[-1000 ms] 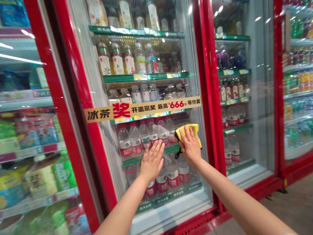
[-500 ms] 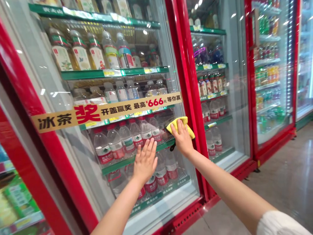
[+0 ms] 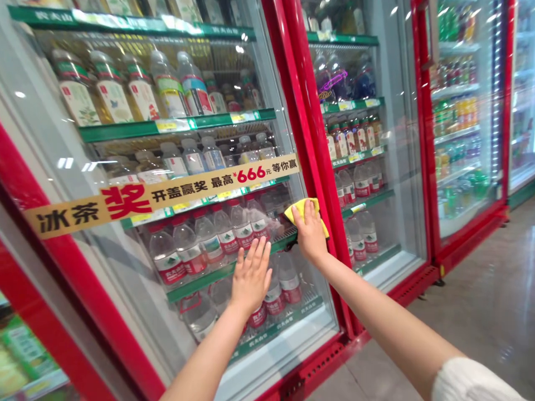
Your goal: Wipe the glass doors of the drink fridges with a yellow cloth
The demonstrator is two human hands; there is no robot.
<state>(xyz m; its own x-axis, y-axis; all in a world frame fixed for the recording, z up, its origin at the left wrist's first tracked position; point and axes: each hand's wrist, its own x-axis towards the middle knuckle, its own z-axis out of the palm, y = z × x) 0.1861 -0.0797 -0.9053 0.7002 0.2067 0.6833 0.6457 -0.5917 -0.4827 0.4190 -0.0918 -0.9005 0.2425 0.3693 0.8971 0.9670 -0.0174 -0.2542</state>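
My right hand (image 3: 310,236) presses a folded yellow cloth (image 3: 298,210) against the glass door (image 3: 267,262), near its right edge by the red frame (image 3: 307,139). A dark edge shows along the cloth's side. My left hand (image 3: 251,277) lies lower and to the left, fingers stretched and palm toward the glass; whether the palm touches it I cannot tell. Behind the glass stand water bottles with red caps (image 3: 223,228) on green-edged shelves. Across the door above both hands runs a gold banner sticker (image 3: 179,192) with printed characters.
To the right, another red-framed cooler door (image 3: 397,150) shows more bottles. Farther along stands a lit drink cooler (image 3: 457,117). Shiny grey floor (image 3: 472,301) lies at the right. Green packages (image 3: 27,348) sit behind a red frame at lower left.
The view has shifted slightly, so the door and banner sit farther left. The right hand keeps the cloth at the door's right edge; the left hand stays spread at the glass.
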